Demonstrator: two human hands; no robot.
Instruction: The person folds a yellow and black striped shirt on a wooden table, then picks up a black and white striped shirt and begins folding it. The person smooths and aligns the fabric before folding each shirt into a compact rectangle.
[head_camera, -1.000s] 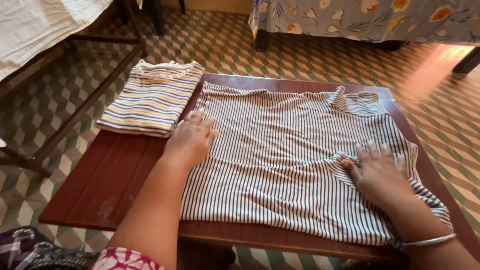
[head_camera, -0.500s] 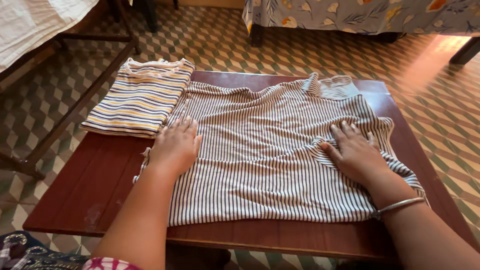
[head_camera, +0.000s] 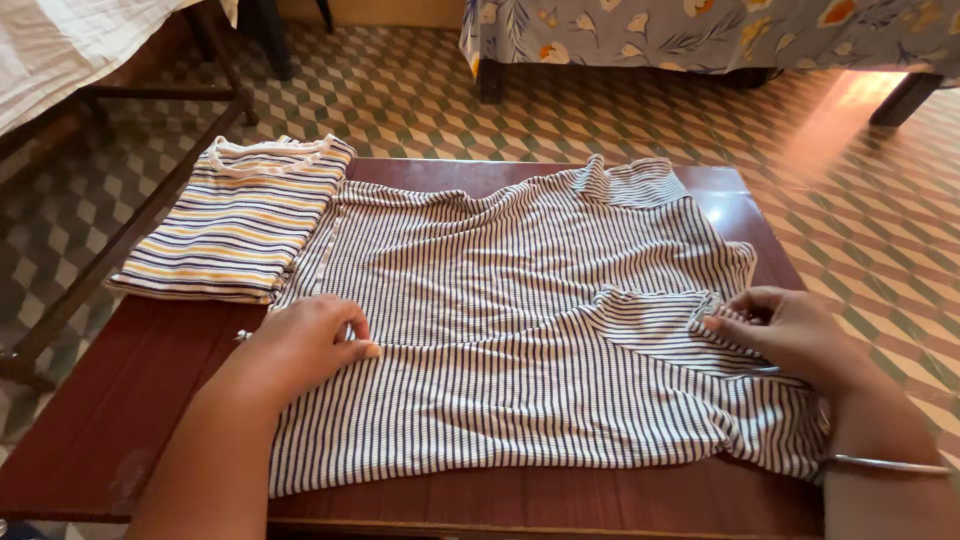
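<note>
Striped shirt (head_camera: 520, 330), both hands pinching edges

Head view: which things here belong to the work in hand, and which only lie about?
In hand:
striped shirt, pinched at both sides
left hand
right hand
wooden table under it

Lying about:
folded striped shirt
flowered cloth
white cloth

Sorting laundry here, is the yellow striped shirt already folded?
Folded: the yellow striped shirt lies as a neat rectangle, neckline up, on the table.
</note>
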